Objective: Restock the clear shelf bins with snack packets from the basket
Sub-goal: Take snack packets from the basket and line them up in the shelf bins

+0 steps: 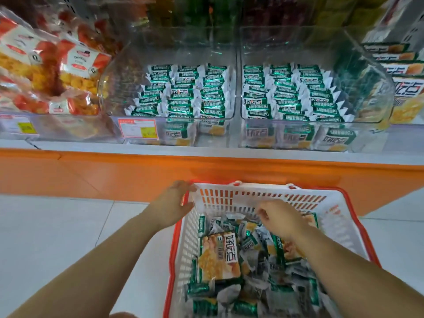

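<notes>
A white basket [344,216] with an orange rim stands on the floor below the shelf, filled with green-and-white snack packets [220,255]. My left hand [174,203] grips the basket's far left corner, thumb inside and fingers over the rim. My right hand [282,219] reaches down into the far side of the basket, lying over the packets with its fingertips hidden. Above, two clear shelf bins, the left bin [119,74] and the right bin [378,88], hold neat rows of the same green packets [188,95].
An orange shelf base [114,173] runs across in front of the basket. Bags of orange-yellow snacks [57,72] fill the shelf at the left, and boxed packs [406,72] stand at the right. A price label [137,128] sits under the left bin. White floor tiles [57,237] surround the basket.
</notes>
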